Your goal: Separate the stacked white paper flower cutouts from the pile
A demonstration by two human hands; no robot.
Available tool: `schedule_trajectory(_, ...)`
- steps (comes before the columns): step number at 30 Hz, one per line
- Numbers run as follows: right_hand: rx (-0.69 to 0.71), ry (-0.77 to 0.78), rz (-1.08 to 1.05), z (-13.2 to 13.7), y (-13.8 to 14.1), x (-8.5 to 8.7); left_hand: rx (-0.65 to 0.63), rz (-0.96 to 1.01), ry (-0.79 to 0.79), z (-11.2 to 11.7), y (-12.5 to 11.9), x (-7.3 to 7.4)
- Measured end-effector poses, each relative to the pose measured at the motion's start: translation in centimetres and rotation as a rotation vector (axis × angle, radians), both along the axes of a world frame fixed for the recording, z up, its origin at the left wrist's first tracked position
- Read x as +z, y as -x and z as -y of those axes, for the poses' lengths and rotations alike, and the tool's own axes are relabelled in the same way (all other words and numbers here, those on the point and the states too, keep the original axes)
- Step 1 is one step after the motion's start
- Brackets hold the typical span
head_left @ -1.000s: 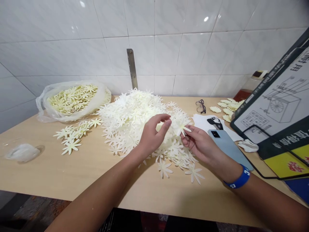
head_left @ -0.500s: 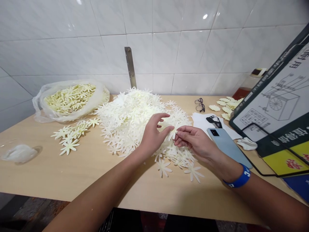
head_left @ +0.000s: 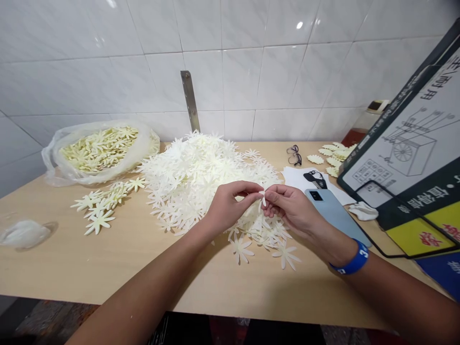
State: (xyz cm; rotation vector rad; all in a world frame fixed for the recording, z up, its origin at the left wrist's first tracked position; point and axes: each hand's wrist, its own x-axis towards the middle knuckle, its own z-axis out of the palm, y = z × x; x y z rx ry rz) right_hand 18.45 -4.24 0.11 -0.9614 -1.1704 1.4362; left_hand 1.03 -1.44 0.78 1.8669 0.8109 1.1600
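Over the front of a big heap of white flower-shaped cut-outs (head_left: 201, 172), my left hand (head_left: 228, 206) and my right hand (head_left: 291, 208) meet fingertip to fingertip. Between them they pinch one small white cut-out (head_left: 262, 197), of which only a sliver shows. Both hands have their fingers closed. A blue wristband (head_left: 350, 261) sits on my right wrist. Loose cut-outs (head_left: 240, 249) lie on the wooden table (head_left: 108, 263) just below my hands.
A clear plastic bag of yellowish cut-outs (head_left: 97, 148) sits at the back left, with a short row of them (head_left: 104, 201) in front. A phone (head_left: 334, 213), glasses (head_left: 293, 154), leaf-shaped pieces (head_left: 330, 155) and a printed cardboard box (head_left: 413, 143) are on the right.
My hands have come together: the right let the spread flower cut-out close up, and now both pinch a small white piece between their fingertips. The view has shifted slightly.
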Motion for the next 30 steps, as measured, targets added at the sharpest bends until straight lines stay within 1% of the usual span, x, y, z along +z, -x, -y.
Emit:
schedule_trajectory(3,-0.005,-0.013,-0.023,-0.3,-0.1,-0.3,0.001,0.084,0.126,-0.3,0.0,-0.1)
schedule_trajectory(7,-0.027,-0.034,-0.014,-0.6,-0.2,-0.7,0.034,0.120,0.267,-0.8,0.2,-0.1)
schedule_trajectory(13,-0.048,-0.096,0.053,-0.6,-0.1,-0.7,0.023,0.159,0.447,-1.3,0.4,0.1)
schedule_trajectory(16,-0.078,-0.130,0.113,-0.7,-0.1,-0.6,0.041,0.169,0.500,-1.5,0.5,0.1)
schedule_trajectory(21,-0.093,-0.155,0.194,-0.8,-0.1,-0.5,0.047,0.086,0.518,-1.5,0.7,0.1)
schedule_trajectory(24,-0.090,-0.144,0.231,-0.6,-0.1,-0.3,0.050,0.040,0.456,-1.3,0.7,0.2)
schedule_trajectory(27,-0.094,-0.100,0.219,-0.4,0.2,0.0,0.061,0.014,0.389,-1.1,0.5,0.2)
schedule_trajectory(30,-0.084,-0.101,0.233,0.0,0.5,0.3,0.055,0.015,0.365,-0.9,0.4,0.0)
